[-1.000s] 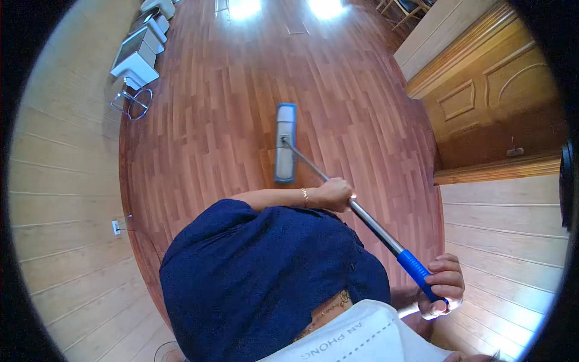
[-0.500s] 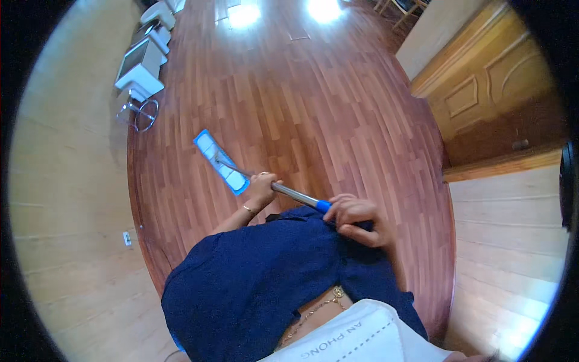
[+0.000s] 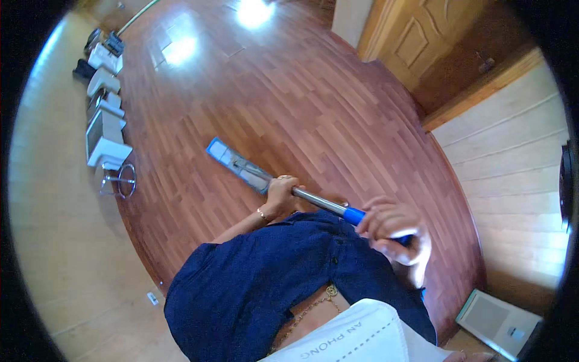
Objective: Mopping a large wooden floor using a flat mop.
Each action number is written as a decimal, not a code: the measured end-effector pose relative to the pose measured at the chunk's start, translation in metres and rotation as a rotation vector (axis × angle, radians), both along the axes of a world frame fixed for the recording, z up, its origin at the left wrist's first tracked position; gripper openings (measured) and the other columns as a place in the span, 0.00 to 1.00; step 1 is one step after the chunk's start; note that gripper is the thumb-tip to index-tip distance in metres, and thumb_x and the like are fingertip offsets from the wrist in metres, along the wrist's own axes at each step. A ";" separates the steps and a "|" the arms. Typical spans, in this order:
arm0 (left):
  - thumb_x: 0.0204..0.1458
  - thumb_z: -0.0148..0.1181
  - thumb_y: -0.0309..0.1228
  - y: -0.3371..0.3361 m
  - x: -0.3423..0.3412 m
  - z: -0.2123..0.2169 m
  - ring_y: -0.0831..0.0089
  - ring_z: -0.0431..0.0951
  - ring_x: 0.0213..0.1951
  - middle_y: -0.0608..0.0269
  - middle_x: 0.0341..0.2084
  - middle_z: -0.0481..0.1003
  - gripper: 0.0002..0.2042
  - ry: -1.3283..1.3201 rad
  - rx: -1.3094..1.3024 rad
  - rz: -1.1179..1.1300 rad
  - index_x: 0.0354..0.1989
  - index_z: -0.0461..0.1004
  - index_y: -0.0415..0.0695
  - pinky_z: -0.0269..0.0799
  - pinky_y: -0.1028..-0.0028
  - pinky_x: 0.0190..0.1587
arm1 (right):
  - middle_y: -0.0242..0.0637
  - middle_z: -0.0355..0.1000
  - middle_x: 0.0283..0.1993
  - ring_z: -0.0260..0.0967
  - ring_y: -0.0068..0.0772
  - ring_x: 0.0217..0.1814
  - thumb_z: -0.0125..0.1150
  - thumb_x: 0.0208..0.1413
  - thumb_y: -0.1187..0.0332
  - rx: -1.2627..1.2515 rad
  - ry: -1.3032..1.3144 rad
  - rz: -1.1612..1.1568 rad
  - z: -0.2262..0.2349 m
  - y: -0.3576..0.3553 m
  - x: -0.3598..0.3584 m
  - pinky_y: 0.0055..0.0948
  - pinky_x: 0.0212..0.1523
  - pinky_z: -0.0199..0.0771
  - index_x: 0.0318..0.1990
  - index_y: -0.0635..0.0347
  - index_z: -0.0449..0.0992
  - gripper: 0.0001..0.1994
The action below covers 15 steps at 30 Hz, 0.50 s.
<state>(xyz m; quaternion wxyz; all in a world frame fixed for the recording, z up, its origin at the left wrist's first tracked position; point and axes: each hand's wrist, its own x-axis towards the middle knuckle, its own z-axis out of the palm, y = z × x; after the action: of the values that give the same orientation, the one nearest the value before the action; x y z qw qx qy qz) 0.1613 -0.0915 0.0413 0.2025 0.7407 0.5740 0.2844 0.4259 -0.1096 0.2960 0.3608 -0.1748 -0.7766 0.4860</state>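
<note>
A flat mop with a blue-edged rectangular head [image 3: 235, 163] lies on the brown wooden floor [image 3: 289, 114], in front of my left side. Its metal pole [image 3: 319, 200] slants back toward me and ends in a blue grip [image 3: 354, 215]. Low on the pole, my left hand [image 3: 281, 194] is wrapped around the metal, near the mop head. My right hand [image 3: 393, 228] is closed around the blue grip at the upper end, slightly blurred. Part of the mop head is hidden behind my left hand.
Along the left wall stand white furniture pieces [image 3: 107, 148] and a round chrome-framed stool [image 3: 123, 181]. On the right is a carved wooden door [image 3: 416, 45] in a frame. A white box-shaped appliance [image 3: 499, 323] stands by the right wall.
The view has turned to the right. The mop head now lies closer to my left hand and at a flatter angle. My right hand has shifted right and lower with the grip.
</note>
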 end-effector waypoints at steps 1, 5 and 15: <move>0.41 0.63 0.38 0.010 0.014 0.007 0.54 0.75 0.27 0.56 0.18 0.73 0.11 -0.085 0.031 -0.056 0.15 0.71 0.47 0.68 0.58 0.30 | 0.36 0.74 0.22 0.77 0.40 0.33 0.63 0.44 0.65 0.031 -0.008 -0.066 0.005 -0.005 0.010 0.45 0.50 0.67 0.15 0.59 0.71 0.12; 0.38 0.66 0.38 0.052 0.073 -0.003 0.52 0.73 0.25 0.55 0.17 0.71 0.15 -0.108 0.046 -0.310 0.13 0.66 0.45 0.67 0.57 0.29 | 0.34 0.75 0.23 0.78 0.40 0.33 0.66 0.42 0.64 0.129 -0.110 -0.165 0.029 -0.023 0.045 0.42 0.44 0.69 0.20 0.56 0.71 0.10; 0.45 0.67 0.44 0.139 0.225 -0.030 0.52 0.70 0.28 0.55 0.20 0.68 0.19 -0.180 0.067 -0.909 0.20 0.64 0.45 0.63 0.59 0.30 | 0.33 0.76 0.30 0.77 0.44 0.38 0.72 0.43 0.58 0.318 -0.391 -0.595 0.016 -0.063 0.082 0.36 0.33 0.73 0.33 0.55 0.73 0.16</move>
<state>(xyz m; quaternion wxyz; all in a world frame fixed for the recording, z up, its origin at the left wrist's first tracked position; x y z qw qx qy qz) 0.3862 0.0475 0.0111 0.3315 0.8957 0.1617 0.2484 0.5077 -0.1730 0.3119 0.3537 -0.4236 -0.8117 0.1911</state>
